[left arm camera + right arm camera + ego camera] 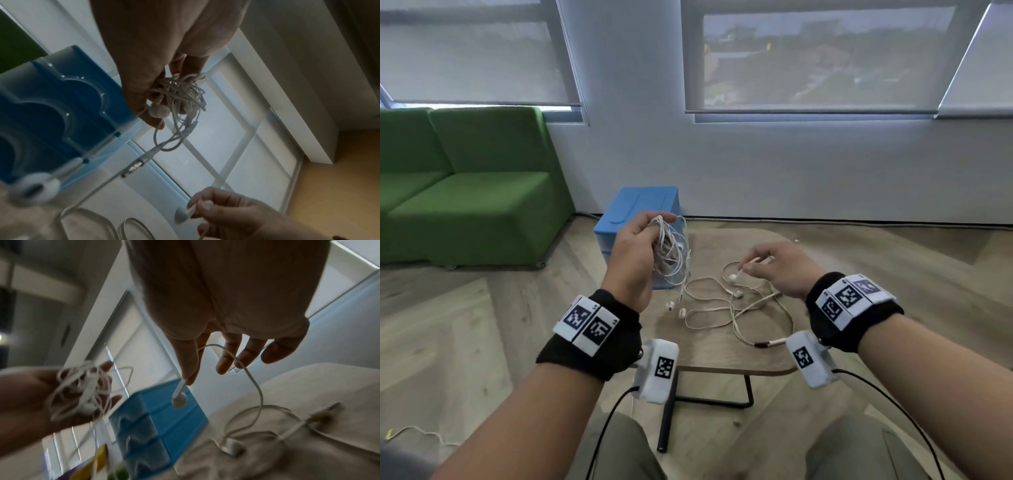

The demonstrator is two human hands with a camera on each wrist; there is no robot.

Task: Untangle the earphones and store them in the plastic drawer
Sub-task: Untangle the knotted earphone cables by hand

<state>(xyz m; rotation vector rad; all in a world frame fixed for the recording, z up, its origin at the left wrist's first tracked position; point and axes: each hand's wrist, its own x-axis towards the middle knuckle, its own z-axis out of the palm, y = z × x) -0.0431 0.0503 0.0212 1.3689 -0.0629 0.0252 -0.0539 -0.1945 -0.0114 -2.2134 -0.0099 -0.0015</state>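
Earphones (669,250): tangled white bunch held up by left hand (633,253), fingers curled round it, likely to keep knots off the worktop (722,356); right hand (777,270) pinches one earbud (732,277) of the loose set lying there, probably to draw it out; plastic drawer (640,205) just behind, apparently closed.

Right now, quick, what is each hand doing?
Left hand: grips a tangled bundle of earphones.
Right hand: pinches the stem of one earbud, its cable trailing onto the table.
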